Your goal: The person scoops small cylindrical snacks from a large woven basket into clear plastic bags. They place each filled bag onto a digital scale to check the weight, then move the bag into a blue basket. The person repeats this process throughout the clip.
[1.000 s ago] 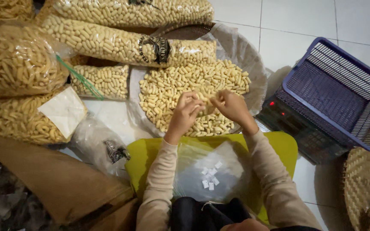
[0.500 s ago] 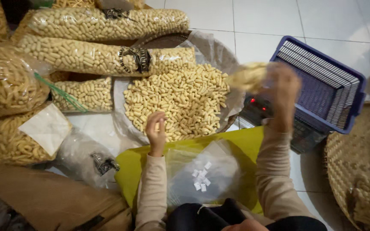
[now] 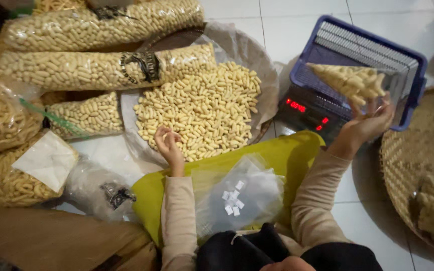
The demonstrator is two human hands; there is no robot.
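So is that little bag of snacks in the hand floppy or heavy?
Probably floppy: the clear bag of snack sticks sags to a point from the right hand. Likely light, since fingertips alone lift it. The sticks may well crush if squeezed.

Floor (image 3: 297, 20): white glossy tiles w/ thin grout lines, visible top centre & bottom right. Lighting dim and warm, soft shadows, corners fall off dark esp. top left. No walls or windows in view. Brown cardboard (image 3: 51, 236) lies flat bottom left. Woven round tray (image 3: 408, 165) sits on the floor at right edge, partly cut off. Yellow-green cushion (image 3: 146, 195) on the floor at bottom centre.
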